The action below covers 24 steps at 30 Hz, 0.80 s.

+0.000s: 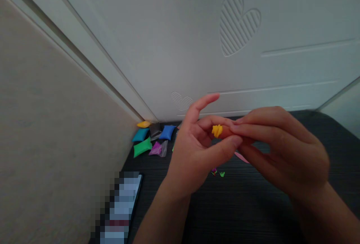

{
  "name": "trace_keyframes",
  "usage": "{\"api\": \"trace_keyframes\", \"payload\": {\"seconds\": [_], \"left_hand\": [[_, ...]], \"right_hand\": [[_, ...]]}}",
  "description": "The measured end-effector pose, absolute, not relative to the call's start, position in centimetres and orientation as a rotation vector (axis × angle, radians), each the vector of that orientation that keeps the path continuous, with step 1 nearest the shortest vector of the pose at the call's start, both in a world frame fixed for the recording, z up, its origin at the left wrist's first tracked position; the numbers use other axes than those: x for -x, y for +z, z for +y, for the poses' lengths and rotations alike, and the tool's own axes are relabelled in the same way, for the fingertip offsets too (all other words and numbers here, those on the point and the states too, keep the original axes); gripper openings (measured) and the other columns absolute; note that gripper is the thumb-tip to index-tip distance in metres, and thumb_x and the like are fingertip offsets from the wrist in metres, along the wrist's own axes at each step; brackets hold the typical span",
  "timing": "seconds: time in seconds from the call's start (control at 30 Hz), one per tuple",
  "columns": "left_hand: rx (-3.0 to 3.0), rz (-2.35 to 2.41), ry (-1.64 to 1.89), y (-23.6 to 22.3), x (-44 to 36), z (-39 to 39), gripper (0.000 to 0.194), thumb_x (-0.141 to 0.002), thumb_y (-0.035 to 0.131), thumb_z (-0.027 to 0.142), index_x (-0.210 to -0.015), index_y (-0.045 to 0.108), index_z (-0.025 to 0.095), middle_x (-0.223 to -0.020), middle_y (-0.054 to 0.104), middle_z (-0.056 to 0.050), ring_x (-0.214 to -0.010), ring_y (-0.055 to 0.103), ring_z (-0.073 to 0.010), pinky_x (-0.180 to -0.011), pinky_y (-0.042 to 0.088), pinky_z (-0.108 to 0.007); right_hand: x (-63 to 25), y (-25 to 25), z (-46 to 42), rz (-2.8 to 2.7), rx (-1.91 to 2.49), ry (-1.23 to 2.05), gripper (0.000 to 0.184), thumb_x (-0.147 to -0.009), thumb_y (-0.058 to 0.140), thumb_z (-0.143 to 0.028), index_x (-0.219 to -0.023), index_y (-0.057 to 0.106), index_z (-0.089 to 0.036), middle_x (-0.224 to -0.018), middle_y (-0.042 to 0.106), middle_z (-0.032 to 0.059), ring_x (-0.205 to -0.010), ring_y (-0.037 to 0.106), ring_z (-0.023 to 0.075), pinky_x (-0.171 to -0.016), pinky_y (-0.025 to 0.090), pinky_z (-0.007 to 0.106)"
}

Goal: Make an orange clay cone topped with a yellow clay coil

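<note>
Both hands are raised over a dark table [253, 206], meeting around a small yellow clay piece [217, 130]. My left hand [197, 146] pinches the piece between thumb and middle fingers, its index finger stretched upward. My right hand [281, 150] has its fingers pressed together against the same piece from the right. The yellow lump is crumpled, partly hidden by fingertips. A pink sliver [241, 157] shows just under my right hand; whether it is held or lies on the table I cannot tell.
Several small clay packets lie in the table's back left corner: green [142, 147], blue [167, 132], teal [140, 134], yellow [144, 124], grey [155, 129], purple [157, 148]. Tiny clay bits [218, 172] sit under the hands. A phone [120, 210] lies at front left. A white panel [197, 48] stands behind.
</note>
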<state>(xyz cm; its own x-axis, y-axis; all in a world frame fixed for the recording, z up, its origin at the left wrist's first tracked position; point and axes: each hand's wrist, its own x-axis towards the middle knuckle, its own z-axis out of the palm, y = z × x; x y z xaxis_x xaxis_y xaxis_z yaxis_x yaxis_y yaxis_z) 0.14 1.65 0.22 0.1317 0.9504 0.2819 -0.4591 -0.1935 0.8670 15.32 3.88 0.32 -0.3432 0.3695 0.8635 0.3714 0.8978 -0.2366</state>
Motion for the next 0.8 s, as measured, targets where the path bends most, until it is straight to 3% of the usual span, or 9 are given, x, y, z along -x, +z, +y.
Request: {"api": "trace_keyframes", "payload": {"seconds": [0.2,0.37,0.6,0.8], "left_hand": [[-1.131,0.666,1.405,0.44,-0.04,1.49,0.062,-0.07,0.072,0.008,-0.123,0.05,0.032,-0.087,0.068,0.003,-0.075,0.064,-0.0094,-0.071,0.053,-0.02],[-1.127,0.64,1.426,0.53,-0.09,1.52,0.062,-0.07,0.071,0.006,-0.122,0.05,0.033,-0.083,0.068,0.005,-0.085,0.065,-0.0099,-0.08,0.052,-0.021],[-1.096,0.673,1.369,0.55,-0.08,1.42,0.074,-0.068,0.074,0.007,-0.13,0.044,0.034,-0.089,0.069,0.004,-0.08,0.066,-0.0114,-0.077,0.053,-0.023],[-1.067,0.642,1.384,0.57,-0.19,1.42,0.072,-0.068,0.073,0.006,-0.128,0.046,0.035,-0.086,0.069,0.005,-0.078,0.065,-0.0076,-0.075,0.051,-0.018]], "right_hand": [[-15.42,0.39,3.94,-1.99,0.538,0.0,0.032,-0.076,0.067,-0.01,-0.104,0.062,-0.024,-0.095,0.068,0.0024,-0.085,0.063,0.0163,-0.073,0.052,0.033],[-15.43,0.45,3.99,-1.987,0.503,0.011,0.031,-0.075,0.068,-0.009,-0.103,0.063,-0.02,-0.094,0.068,0.0037,-0.085,0.063,0.0157,-0.075,0.053,0.031],[-15.49,0.51,3.92,-2.002,0.506,0.023,0.033,-0.075,0.068,-0.009,-0.106,0.062,-0.022,-0.099,0.068,0.0031,-0.089,0.063,0.0158,-0.077,0.053,0.031],[-15.42,0.55,3.95,-2.013,0.497,0.016,0.031,-0.077,0.067,-0.01,-0.105,0.062,-0.021,-0.099,0.068,0.0038,-0.089,0.063,0.0161,-0.078,0.052,0.032]]}}
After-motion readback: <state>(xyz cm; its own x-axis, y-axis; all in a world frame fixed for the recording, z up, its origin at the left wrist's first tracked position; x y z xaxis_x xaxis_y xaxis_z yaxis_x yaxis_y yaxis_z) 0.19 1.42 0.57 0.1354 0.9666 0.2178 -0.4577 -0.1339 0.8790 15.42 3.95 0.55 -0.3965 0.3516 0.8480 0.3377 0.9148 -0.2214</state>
